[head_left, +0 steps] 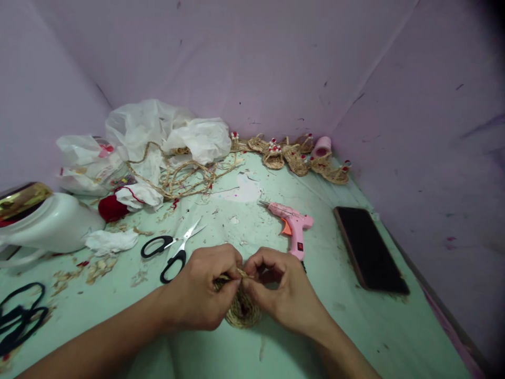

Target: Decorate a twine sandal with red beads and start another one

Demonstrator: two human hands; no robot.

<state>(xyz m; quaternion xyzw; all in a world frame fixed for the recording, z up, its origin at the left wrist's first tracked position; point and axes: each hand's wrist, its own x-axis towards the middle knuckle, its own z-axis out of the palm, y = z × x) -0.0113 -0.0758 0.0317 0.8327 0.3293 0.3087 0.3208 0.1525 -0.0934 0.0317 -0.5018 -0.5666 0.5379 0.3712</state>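
Observation:
My left hand (201, 292) and my right hand (282, 292) meet at the middle front of the pale green table (355, 326). Both are closed in a pinch on a small coiled jute-rope piece (241, 310), whose round woven part shows below and between the fingers. The fingertips press together on a strand at its top edge. Just behind my hands lie black-handled scissors (173, 247) on the left and a pink glue gun (294, 226) on the right.
A black phone (369, 247) lies at the right. Loose jute rope (177, 176), white plastic bags (165, 131) and a red object (110, 208) sit at the back left. Several small jute sandals (295, 155) line the back corner. A white jar (43, 218) stands at the left edge.

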